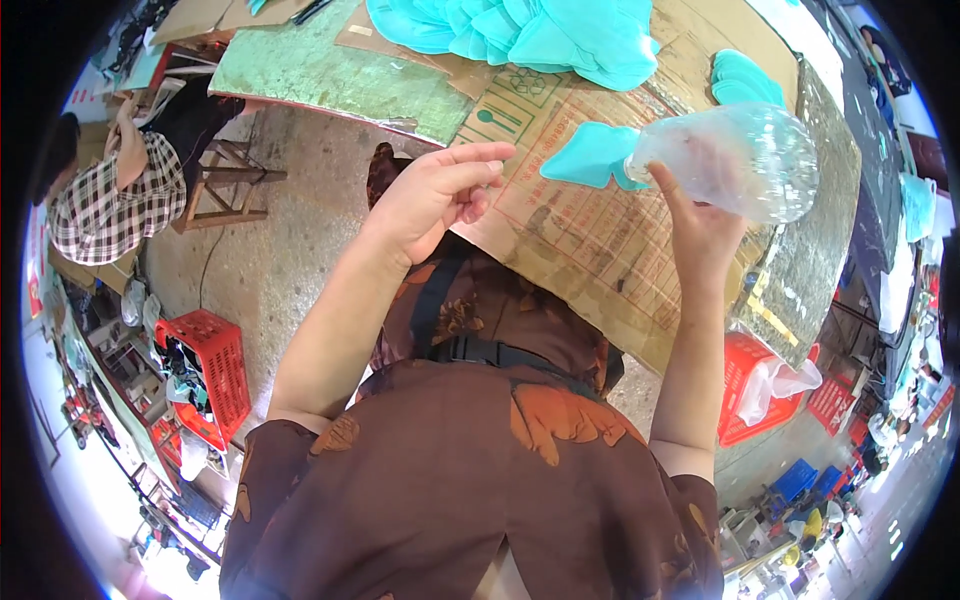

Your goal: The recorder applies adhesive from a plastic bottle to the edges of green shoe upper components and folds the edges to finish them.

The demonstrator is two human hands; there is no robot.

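Note:
My right hand (695, 205) grips a large clear plastic bottle (770, 160) that lies on its side in the air, its narrow neck toward the left. Just beyond the neck, a turquoise cut piece (585, 155) lies flat on the cardboard (600, 240); the bottle hides part of it. My left hand (440, 195) hovers at the left edge of the cardboard, holding nothing, with the forefinger stretched out and the other fingers loosely bent. At the far side spreads a big heap of similar turquoise pieces (530, 35). A smaller turquoise stack (745, 78) sits behind the bottle.
The cardboard covers a worn table with a green top (330, 75) at left. Red plastic baskets stand on the floor, one at left (215, 370) and one at right (745, 385). A person in a checked shirt (120, 195) sits at far left near a wooden stool (225, 185).

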